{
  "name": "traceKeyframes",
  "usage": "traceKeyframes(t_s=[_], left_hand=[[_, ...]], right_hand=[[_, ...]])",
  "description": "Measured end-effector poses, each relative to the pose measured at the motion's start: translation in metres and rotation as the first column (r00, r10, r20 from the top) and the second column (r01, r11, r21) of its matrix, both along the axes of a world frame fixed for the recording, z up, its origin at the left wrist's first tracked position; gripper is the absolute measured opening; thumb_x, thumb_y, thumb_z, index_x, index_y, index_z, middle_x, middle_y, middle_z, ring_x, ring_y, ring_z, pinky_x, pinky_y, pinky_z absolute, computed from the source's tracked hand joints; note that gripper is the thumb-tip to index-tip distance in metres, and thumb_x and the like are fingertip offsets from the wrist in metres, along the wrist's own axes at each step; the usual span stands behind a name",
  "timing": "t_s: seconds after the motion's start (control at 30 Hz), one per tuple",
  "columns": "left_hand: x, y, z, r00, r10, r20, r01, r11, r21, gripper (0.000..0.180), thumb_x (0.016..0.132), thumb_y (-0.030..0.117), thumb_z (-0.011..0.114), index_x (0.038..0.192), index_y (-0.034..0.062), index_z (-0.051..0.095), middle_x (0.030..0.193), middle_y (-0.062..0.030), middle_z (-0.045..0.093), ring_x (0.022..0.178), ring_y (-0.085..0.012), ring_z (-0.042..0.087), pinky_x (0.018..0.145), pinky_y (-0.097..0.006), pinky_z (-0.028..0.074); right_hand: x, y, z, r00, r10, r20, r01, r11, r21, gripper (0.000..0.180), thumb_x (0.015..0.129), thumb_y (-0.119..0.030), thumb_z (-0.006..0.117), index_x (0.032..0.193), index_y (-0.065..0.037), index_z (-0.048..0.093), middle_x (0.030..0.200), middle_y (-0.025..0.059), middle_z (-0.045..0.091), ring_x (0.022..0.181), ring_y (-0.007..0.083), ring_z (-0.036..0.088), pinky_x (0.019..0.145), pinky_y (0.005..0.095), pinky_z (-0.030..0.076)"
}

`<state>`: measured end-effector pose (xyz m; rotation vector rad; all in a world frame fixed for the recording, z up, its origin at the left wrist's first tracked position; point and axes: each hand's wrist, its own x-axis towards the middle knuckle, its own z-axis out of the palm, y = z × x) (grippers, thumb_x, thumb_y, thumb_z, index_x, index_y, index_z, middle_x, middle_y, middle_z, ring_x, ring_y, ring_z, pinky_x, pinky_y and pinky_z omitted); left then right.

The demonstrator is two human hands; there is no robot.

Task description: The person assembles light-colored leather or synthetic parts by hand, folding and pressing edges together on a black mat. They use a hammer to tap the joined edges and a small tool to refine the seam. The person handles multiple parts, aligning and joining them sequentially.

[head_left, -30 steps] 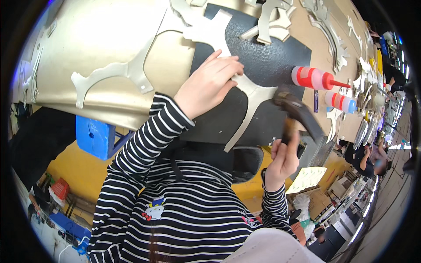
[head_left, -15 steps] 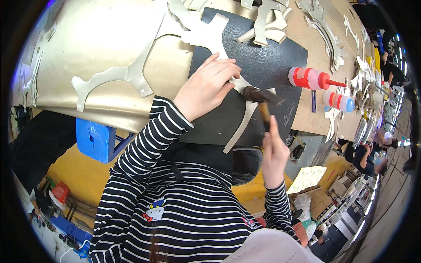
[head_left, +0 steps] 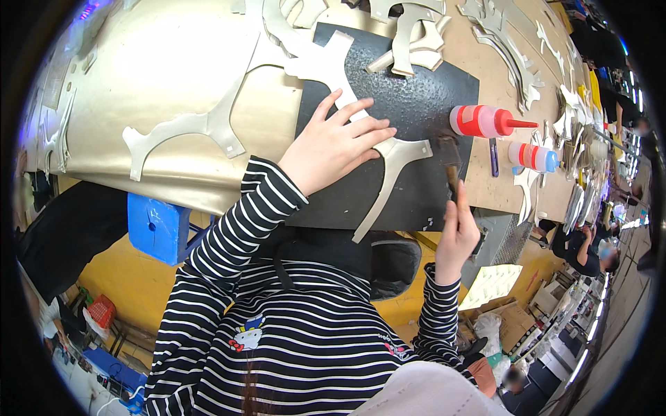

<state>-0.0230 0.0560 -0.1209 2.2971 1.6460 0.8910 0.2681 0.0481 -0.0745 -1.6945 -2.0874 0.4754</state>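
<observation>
A pale, curved cut piece [head_left: 394,166] of leather-like sheet lies on the black mat [head_left: 416,201]. My left hand [head_left: 340,142] rests over its middle, fingers spread and pressing it down. One arm of the piece reaches toward me and another points right. My right hand [head_left: 458,232] is closed round the wooden handle of a hammer [head_left: 449,154], whose dark head is slightly blurred. The hammer head stands just right of the piece's right arm, apart from it.
Another pale cut piece [head_left: 184,128] lies on the gold sheet [head_left: 180,83] at left. Several cut pieces [head_left: 416,45] are piled at the mat's far edge. Two squeeze bottles, one red-tipped [head_left: 485,121] and one blue-capped [head_left: 534,157], lie at right beside a dark pen-like tool [head_left: 494,158].
The hammer and my right hand have moved right, off the pale piece, uncovering its right arm. My left hand's fingers have spread and shifted slightly to the right.
</observation>
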Motion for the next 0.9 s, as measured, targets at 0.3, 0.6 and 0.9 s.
traceKeyframes(t_s=[0.3,0.6,0.9], left_hand=[[0.003,-0.016,0.047,0.971,0.046,0.234,-0.032,0.997,-0.065,0.010,0.086,0.010,0.072,0.094,0.0054,0.069,0.090,-0.0055,0.060,0.087,-0.0237,0.062,0.084,-0.039,0.046],[0.013,-0.044,0.123,0.781,0.110,0.614,0.287,0.810,-0.511,0.013,0.096,0.008,0.063,0.091,-0.0046,0.061,0.085,-0.0050,0.051,0.074,-0.0124,0.049,0.066,-0.027,0.039],[0.005,-0.057,0.127,0.539,0.194,0.820,0.578,0.623,-0.527,0.015,0.092,0.014,0.073,0.096,0.0007,0.066,0.093,0.0019,0.050,0.082,-0.0064,0.048,0.070,-0.023,0.037]], right_hand=[[0.045,0.025,-0.016,0.960,-0.223,0.172,0.181,0.957,0.227,0.034,0.098,-0.015,0.065,0.131,-0.008,0.067,0.088,0.0141,0.065,0.073,0.0248,0.062,0.068,0.0364,0.050],[-0.042,0.005,0.054,0.752,0.188,-0.632,-0.361,0.920,-0.155,0.016,0.090,-0.011,0.072,0.098,0.003,0.070,0.095,0.0105,0.068,0.089,0.0187,0.062,0.081,0.0298,0.048],[-0.070,-0.017,0.059,0.247,-0.621,-0.744,-0.676,0.440,-0.591,0.029,0.100,-0.024,0.064,0.107,0.003,0.070,0.095,0.0048,0.070,0.087,0.0081,0.062,0.080,0.0229,0.049]])
